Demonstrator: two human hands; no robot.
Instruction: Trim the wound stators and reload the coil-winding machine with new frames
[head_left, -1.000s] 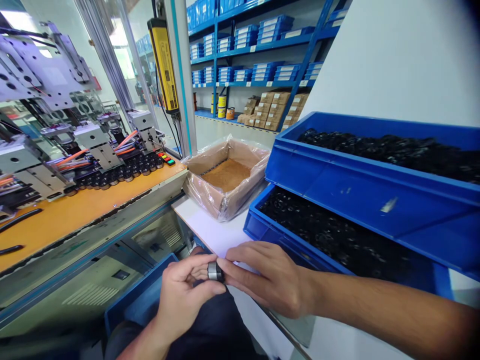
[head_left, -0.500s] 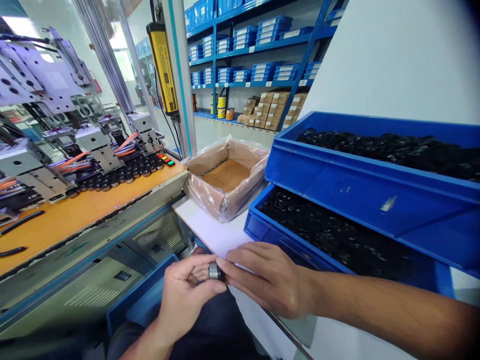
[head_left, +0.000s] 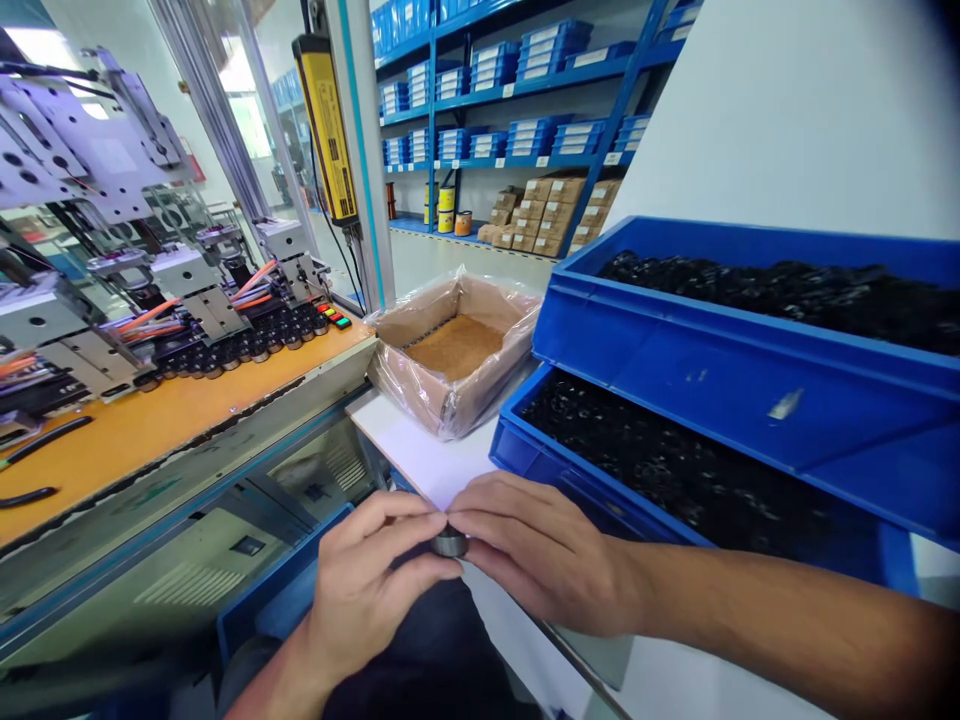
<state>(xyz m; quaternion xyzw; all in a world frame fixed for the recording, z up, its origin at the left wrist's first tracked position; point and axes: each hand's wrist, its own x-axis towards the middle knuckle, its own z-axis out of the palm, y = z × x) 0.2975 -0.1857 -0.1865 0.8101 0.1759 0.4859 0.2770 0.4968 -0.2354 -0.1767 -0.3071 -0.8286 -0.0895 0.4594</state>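
1. Room: blue shelving [head_left: 621,110] with trays and cartons stands behind; at left, a machine [head_left: 90,145] rises over an orange-topped table [head_left: 187,405].
2. Surface: the white table [head_left: 469,465] carries a plastic-wrapped carton [head_left: 420,385] and two blue bins of black pieces, the upper bin [head_left: 720,390] overhanging the lower bin [head_left: 517,445].
3. Hands: the left hand [head_left: 367,570] pinches between thumb and fingers; the right hand [head_left: 551,560] grips the same piece from the other side.
4. Smallest: the ring-shaped part [head_left: 450,544] sits between both sets of fingertips, above the lap beside the white table's edge. Its metal band, sideways half a second ago, now lies below the black end, suggesting it is being turned over in the fingers.
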